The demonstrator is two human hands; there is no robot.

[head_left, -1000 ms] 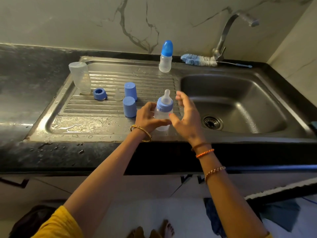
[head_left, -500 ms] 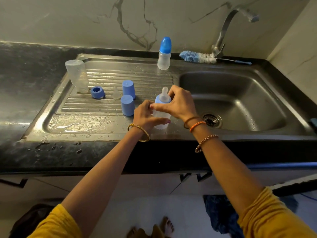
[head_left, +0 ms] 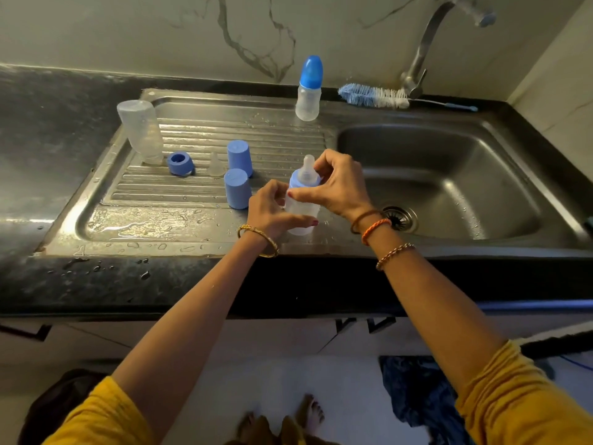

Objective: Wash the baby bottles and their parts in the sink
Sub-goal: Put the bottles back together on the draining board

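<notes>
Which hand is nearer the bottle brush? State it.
Right. The right hand grips the bottle collar, below the bottle brush; the left hand, holding the bottle body, sits farther left and lower.

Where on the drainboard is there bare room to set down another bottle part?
Bare: the ribbed stretch between the capped bottle and the blue caps; also the wet front strip left of the left hand. Crowded: around the collar ring.

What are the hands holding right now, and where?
One baby bottle: left hand grips its clear body, right hand grips the blue collar below the teat.
</notes>
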